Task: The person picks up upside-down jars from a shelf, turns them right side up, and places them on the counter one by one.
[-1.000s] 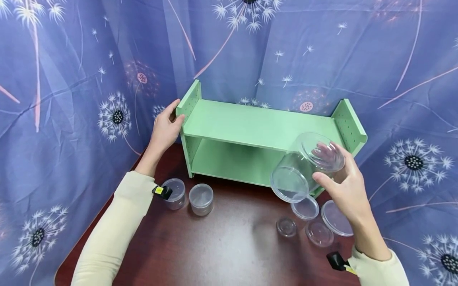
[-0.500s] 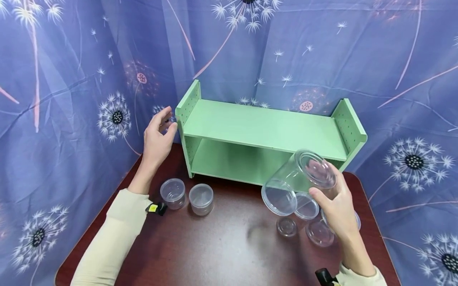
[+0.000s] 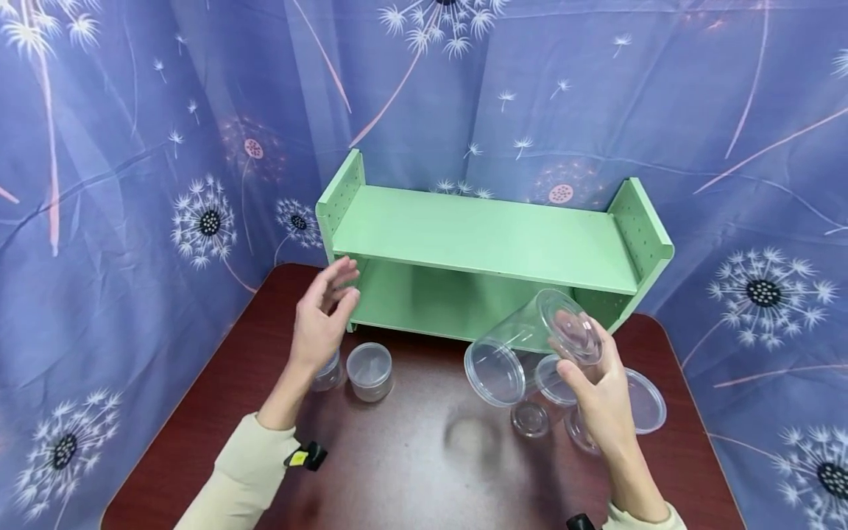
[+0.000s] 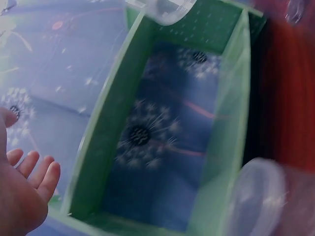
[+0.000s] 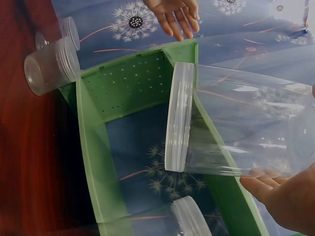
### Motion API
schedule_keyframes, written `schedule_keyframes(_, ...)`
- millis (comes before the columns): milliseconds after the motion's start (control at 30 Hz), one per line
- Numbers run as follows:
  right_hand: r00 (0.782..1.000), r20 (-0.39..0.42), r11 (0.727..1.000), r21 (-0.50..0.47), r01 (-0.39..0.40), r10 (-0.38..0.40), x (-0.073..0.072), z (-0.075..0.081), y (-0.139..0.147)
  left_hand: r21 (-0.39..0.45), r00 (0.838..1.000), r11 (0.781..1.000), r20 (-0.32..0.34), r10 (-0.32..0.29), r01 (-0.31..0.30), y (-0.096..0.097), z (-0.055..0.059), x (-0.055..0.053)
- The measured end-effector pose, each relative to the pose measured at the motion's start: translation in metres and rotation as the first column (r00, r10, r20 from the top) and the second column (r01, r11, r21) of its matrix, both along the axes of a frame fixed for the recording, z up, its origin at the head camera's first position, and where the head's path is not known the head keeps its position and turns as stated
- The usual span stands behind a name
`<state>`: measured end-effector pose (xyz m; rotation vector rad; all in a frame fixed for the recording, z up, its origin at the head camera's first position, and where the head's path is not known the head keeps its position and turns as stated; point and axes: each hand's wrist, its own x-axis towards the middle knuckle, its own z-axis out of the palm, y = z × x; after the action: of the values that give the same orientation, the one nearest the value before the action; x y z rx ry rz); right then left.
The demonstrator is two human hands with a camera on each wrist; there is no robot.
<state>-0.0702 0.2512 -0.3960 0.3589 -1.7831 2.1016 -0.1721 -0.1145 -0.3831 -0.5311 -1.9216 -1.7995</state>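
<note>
My right hand (image 3: 599, 386) grips a large clear plastic jar (image 3: 530, 324) near its base, in front of the green shelf's right half. The jar tilts, its wide lidded end (image 5: 179, 118) pointing down and left. My left hand (image 3: 321, 316) hangs with loosely bent fingers by the shelf's lower left front, holding nothing. Below it stand two small clear jars; one jar (image 3: 369, 372) shows fully, while the other jar (image 3: 327, 374) is partly hidden behind the hand. Several clear jars, including a small jar (image 3: 530, 419) and a wide-lidded jar (image 3: 645, 401), stand beneath and beside my right hand.
The green two-level shelf (image 3: 477, 232) stands at the back of the dark red-brown table (image 3: 424, 471), with raised side panels. A blue dandelion-print curtain (image 3: 424, 96) hangs behind and at both sides.
My left hand has let go of the shelf's left panel and moved down and right to its front. My right hand has brought the large jar lower and leftward.
</note>
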Motion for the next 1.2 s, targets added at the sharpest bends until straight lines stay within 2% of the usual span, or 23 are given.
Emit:
schedule_keyframes(133,0.997,-0.049,0.995,-0.073,-0.064,0.061,0.001,-0.007,-0.005,-0.018,0.993,0.993,0.029,-0.112,0.113,0.011,-0.018,0.014)
schedule_keyframes(300,0.993,-0.068,0.984,-0.145,-0.104,0.095,0.002,-0.013,-0.013,-0.036,0.967,0.967,0.058,-0.249,0.251,0.024,-0.036,0.025)
schedule_keyframes(467,0.996,-0.02,0.986,-0.136,-0.092,0.09,0.003,-0.017,-0.02,-0.05,0.95,0.951,0.076,-0.302,0.306,0.034,-0.05,0.034)
schedule_keyframes(633,0.995,0.003,0.981,-0.172,-0.094,0.096,0.004,-0.02,-0.027,-0.075,0.937,0.936,0.098,-0.336,0.343,0.044,-0.063,0.041)
schedule_keyframes(900,0.994,-0.019,0.967,-0.232,-0.109,0.108,0.005,-0.023,-0.036,-0.03,0.877,0.885,0.156,-0.454,0.464,0.055,-0.086,0.053)
schedule_keyframes(1067,0.991,-0.043,0.958,-0.257,-0.131,0.124,0.005,-0.025,-0.041,-0.006,0.841,0.852,0.163,-0.515,0.523,0.06,-0.102,0.059)
schedule_keyframes(1200,0.989,-0.048,0.952,-0.265,-0.151,0.143,0.006,-0.027,-0.046,0.036,0.811,0.832,0.203,-0.548,0.553,0.062,-0.11,0.062)
